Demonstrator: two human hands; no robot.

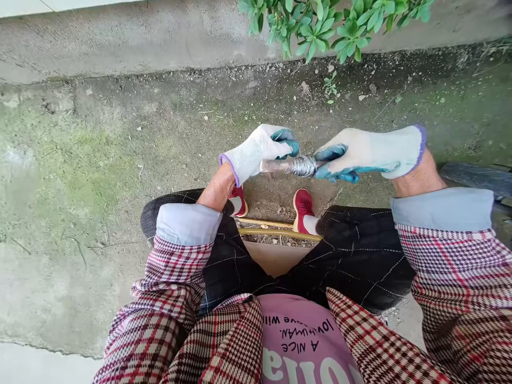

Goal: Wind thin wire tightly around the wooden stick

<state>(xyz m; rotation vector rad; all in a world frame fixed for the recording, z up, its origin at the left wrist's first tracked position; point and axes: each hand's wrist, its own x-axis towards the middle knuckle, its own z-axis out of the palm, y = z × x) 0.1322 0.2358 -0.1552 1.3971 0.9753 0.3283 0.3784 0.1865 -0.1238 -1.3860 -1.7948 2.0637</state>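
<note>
One wire-wrapped stick pinched in my right grip; left grip curled just beside it, can't tell if holding.

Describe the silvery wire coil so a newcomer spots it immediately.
Below the grey wall, find the left hand and right hand in white-and-teal gloves. Around a brownish bar between them sits the silvery wire coil; unlike bar and gloves, it gleams.
</note>
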